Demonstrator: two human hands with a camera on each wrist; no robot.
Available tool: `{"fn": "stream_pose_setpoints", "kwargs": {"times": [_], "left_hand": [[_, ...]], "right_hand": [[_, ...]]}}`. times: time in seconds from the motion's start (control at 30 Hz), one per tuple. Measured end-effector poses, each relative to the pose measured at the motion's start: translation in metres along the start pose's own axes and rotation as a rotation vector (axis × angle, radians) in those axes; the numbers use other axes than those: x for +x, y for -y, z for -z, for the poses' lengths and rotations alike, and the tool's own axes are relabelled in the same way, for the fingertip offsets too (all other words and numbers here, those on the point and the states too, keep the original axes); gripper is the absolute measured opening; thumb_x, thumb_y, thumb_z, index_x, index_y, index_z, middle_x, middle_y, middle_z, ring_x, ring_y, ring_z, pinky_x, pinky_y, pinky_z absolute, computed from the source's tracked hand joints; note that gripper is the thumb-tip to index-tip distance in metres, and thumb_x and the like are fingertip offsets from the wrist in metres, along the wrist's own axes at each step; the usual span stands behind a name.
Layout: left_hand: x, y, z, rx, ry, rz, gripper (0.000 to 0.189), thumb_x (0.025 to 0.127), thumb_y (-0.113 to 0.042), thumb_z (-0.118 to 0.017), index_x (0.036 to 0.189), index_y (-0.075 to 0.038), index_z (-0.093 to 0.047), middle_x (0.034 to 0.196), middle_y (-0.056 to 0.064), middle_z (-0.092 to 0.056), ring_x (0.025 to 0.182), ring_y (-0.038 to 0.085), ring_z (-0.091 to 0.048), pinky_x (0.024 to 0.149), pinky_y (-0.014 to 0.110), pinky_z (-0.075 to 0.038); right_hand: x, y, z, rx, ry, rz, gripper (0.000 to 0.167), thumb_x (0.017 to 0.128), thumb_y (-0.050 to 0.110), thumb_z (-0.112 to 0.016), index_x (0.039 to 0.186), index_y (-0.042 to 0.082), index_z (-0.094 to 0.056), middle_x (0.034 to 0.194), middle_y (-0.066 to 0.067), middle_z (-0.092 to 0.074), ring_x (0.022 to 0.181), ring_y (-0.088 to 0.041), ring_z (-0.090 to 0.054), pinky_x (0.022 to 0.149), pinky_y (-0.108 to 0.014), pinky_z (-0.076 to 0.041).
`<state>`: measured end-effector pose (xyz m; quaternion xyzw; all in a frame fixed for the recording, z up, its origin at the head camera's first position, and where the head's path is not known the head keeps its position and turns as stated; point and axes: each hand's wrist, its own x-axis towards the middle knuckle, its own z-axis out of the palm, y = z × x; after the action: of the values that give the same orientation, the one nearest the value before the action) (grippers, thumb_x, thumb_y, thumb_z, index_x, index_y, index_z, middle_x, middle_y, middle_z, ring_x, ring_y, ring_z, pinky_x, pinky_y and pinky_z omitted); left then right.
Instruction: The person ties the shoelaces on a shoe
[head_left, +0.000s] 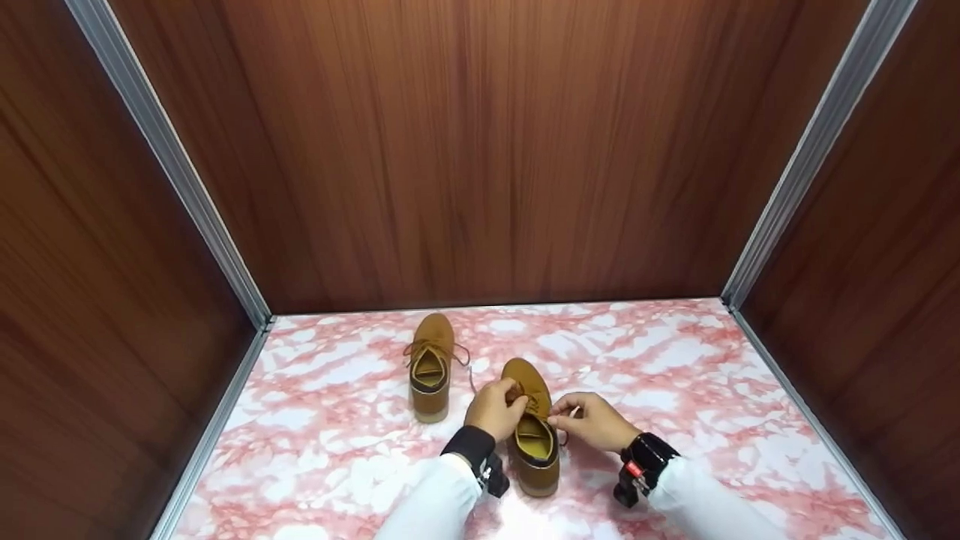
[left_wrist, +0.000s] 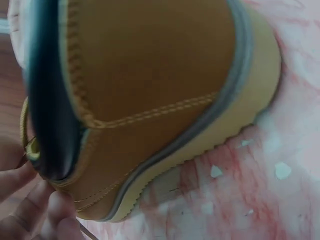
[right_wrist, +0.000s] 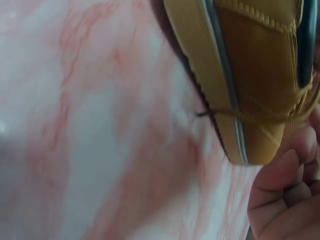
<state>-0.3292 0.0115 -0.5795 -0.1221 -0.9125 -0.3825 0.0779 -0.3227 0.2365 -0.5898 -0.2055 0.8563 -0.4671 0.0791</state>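
Note:
A tan lace-up shoe [head_left: 538, 478] stands on the table between my two hands, toe pointing away. My left hand [head_left: 492, 409] is at the left side of its laced throat, thumb and finger pinching the brown shoelace [left_wrist: 23, 120]. From the right, my right hand [head_left: 592, 421] pinches the lace beside the shoe's opening. In the right wrist view a free lace end [right_wrist: 250, 117] hangs across the shoe's side [right_wrist: 260, 65]. The left wrist view shows the heel and side [left_wrist: 150, 65] close up, with the left fingertips near the lacing. The pinched lace is partly hidden by fingers.
A matching shoe [head_left: 430, 401] stands farther back to the left, its loose laces spread to both sides. The table has a pink and white marbled top [head_left: 337, 450]. Brown wood-look panels [head_left: 480, 150] with metal corner strips enclose the back and both sides.

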Motion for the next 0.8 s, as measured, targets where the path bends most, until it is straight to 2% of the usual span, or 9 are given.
{"fn": "stream_pose_setpoints", "kwargs": {"times": [0.07, 0.2, 0.33, 0.47, 0.57, 0.7, 0.8], "left_hand": [[0.000, 0.001, 0.001, -0.043, 0.034, -0.006, 0.011, 0.095, -0.020, -0.073, 0.099, -0.010, -0.071, 0.093, 0.008, -0.071, 0.088, 0.023, -0.068, 0.079, 0.038, -0.054], [0.000, 0.005, 0.001, -0.127, 0.056, -0.010, 0.019, 0.095, -0.016, -0.074, 0.111, -0.006, -0.072, 0.103, 0.011, -0.073, 0.099, 0.027, -0.070, 0.088, 0.041, -0.055], [-0.001, 0.011, -0.003, -0.204, 0.030, 0.020, 0.007, 0.095, -0.012, -0.074, 0.100, -0.008, -0.071, 0.097, 0.006, -0.071, 0.090, 0.016, -0.064, 0.082, 0.032, -0.052], [-0.003, 0.016, -0.007, -0.251, -0.020, 0.058, 0.007, 0.095, -0.013, -0.074, 0.092, -0.010, -0.069, 0.092, 0.003, -0.069, 0.083, 0.009, -0.059, 0.076, 0.026, -0.050], [-0.004, 0.018, -0.008, -0.277, -0.047, 0.072, 0.010, 0.095, -0.013, -0.074, 0.090, -0.010, -0.067, 0.093, 0.003, -0.070, 0.081, 0.008, -0.059, 0.076, 0.026, -0.051], [-0.006, 0.021, -0.010, -0.307, -0.056, 0.087, 0.015, 0.097, -0.013, -0.072, 0.087, -0.008, -0.062, 0.097, 0.006, -0.073, 0.077, 0.007, -0.058, 0.074, 0.025, -0.051], [-0.008, 0.022, -0.011, -0.343, -0.056, 0.102, 0.018, 0.097, -0.012, -0.072, 0.084, -0.007, -0.060, 0.093, 0.008, -0.074, 0.070, 0.005, -0.059, 0.067, 0.023, -0.052]], "right_hand": [[0.002, 0.002, -0.004, 0.001, -0.016, -0.010, 0.014, 0.097, 0.023, -0.075, 0.100, 0.008, -0.075, 0.092, -0.010, -0.072, 0.070, -0.026, -0.071, 0.060, -0.023, -0.055], [0.005, 0.005, -0.010, -0.014, -0.051, -0.025, 0.013, 0.095, 0.023, -0.077, 0.095, 0.010, -0.075, 0.091, -0.006, -0.072, 0.065, -0.018, -0.066, 0.057, -0.022, -0.053], [0.008, 0.006, -0.012, -0.039, -0.073, -0.026, 0.011, 0.094, 0.023, -0.078, 0.092, 0.013, -0.074, 0.089, -0.004, -0.071, 0.062, -0.003, -0.056, 0.057, -0.018, -0.047], [0.007, 0.006, -0.011, -0.047, -0.085, -0.032, 0.009, 0.094, 0.022, -0.078, 0.090, 0.015, -0.074, 0.091, -0.003, -0.073, 0.065, -0.002, -0.057, 0.061, -0.018, -0.049], [0.006, 0.007, -0.009, -0.054, -0.095, -0.027, 0.009, 0.094, 0.021, -0.077, 0.089, 0.015, -0.073, 0.092, -0.001, -0.072, 0.074, -0.004, -0.061, 0.068, -0.018, -0.051], [0.006, 0.008, -0.006, -0.017, -0.087, -0.039, 0.009, 0.096, 0.017, -0.075, 0.090, 0.012, -0.070, 0.087, -0.005, -0.070, 0.066, -0.007, -0.059, 0.057, -0.018, -0.049], [0.006, 0.007, -0.004, 0.024, -0.069, -0.053, 0.008, 0.097, 0.014, -0.073, 0.092, 0.010, -0.069, 0.082, -0.007, -0.068, 0.054, -0.010, -0.055, 0.046, -0.017, -0.044]]}}
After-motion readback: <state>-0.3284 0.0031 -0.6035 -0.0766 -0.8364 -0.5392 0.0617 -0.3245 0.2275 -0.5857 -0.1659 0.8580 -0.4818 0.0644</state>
